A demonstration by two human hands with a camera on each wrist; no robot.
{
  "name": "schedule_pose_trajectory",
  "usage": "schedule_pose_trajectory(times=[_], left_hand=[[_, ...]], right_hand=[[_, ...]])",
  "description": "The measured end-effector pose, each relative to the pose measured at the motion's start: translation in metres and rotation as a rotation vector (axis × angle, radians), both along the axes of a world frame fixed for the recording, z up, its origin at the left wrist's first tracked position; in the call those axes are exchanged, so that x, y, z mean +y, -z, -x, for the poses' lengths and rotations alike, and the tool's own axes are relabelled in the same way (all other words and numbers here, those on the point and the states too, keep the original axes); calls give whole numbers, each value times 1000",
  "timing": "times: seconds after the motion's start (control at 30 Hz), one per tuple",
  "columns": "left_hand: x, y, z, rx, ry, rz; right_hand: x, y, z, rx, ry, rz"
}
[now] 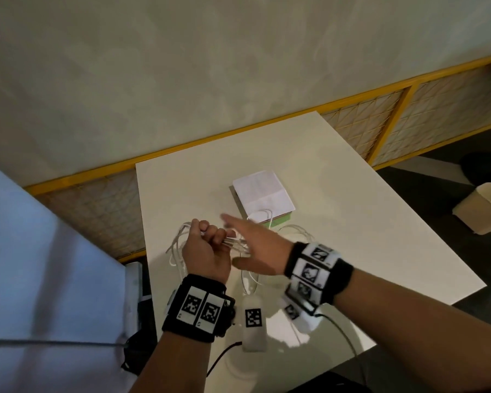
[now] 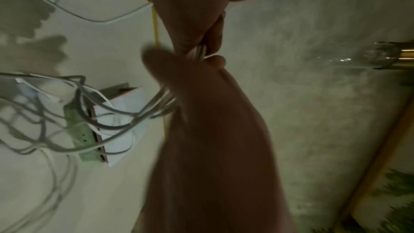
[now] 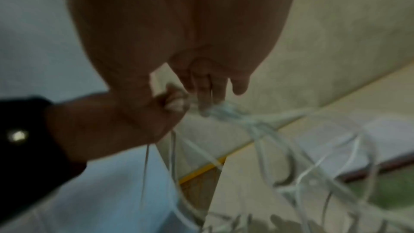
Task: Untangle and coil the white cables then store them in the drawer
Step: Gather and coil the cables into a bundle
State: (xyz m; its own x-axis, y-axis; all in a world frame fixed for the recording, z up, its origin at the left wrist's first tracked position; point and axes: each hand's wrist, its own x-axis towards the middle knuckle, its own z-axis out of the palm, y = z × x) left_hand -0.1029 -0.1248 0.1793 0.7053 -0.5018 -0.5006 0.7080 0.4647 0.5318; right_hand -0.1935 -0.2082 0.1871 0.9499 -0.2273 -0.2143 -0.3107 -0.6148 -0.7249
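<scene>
Head view: the left hand point(image 1: 207, 248) is fisted round a bundle of white cables point(image 1: 236, 241) above the table point(image 1: 352, 222), and the right hand point(image 1: 255, 248) reaches across flat, fingers straight. Left wrist view: cables point(image 2: 125, 112) trail from the fist towards a paper-topped box point(image 2: 125, 127). Right wrist view: blurred, straight fingertips point(image 3: 203, 102) touch the strands.

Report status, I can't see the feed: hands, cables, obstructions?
Left hand grips white cables, still tangled. Right hand open beside bundle. One loop lies over the notebook.

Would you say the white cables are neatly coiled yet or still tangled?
Still tangled: the left hand grips a bunch of white cables, and loose loops cross over one another below.
</scene>
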Motion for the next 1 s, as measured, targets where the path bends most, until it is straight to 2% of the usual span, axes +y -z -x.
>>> schedule_pose_trajectory(times=[0.07, 0.1, 0.27, 0.5, 0.67, 0.73, 0.87, 1.0], left_hand=[[2, -8, -3, -4, -6, 6], [5, -10, -9, -11, -24, 3], [23, -10, -23, -33, -72, -88], [37, -16, -49, -65, -114, -191], [64, -30, -85, -119, -307, -169], [71, -28, -95, -112, -326, -153], [67, -18, -93, -102, -317, -176], [68, -5, -98, -65, -394, -186]], right_hand=[[12, 11, -14, -72, 128, -103], [11, 17, -15, -65, 175, -79], [1, 27, 2, 73, 81, 176], [-25, 29, 21, 264, 108, 190], [-59, 44, 65, 452, 177, 264], [-72, 53, 81, 512, 212, 309], [-85, 65, 93, 543, 262, 363], [-89, 73, 102, 521, 330, 332]])
